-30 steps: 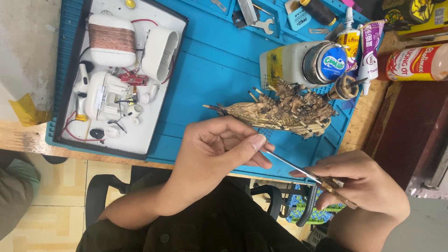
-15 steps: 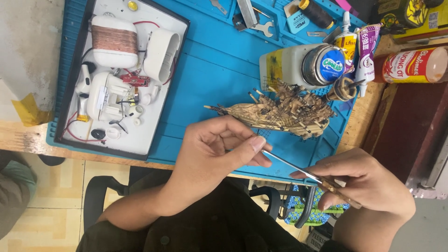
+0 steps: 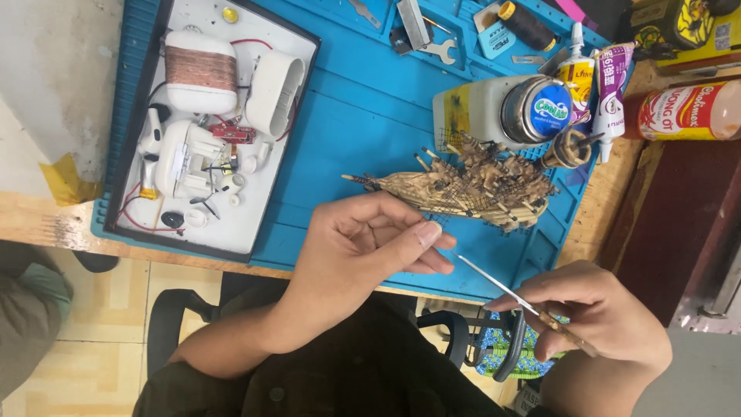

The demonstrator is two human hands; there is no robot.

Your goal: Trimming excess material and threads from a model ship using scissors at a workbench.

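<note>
head view: right hand (image 3: 594, 316) grips thin tweezers (image 3: 502, 287) toward left hand's (image 3: 363, 243) pinched fingertips.

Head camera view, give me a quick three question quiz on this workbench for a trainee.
1. True or false: the right hand holds a thin metal tool whose tip points toward the left hand.
2. What does the small wooden ship model rest on? A) the white tray B) the blue mat C) the wooden bench
3. Fill in: the copper wire coil lies in the ____ tray.

Key: 1 true; 2 B, the blue mat; 3 white.
</note>
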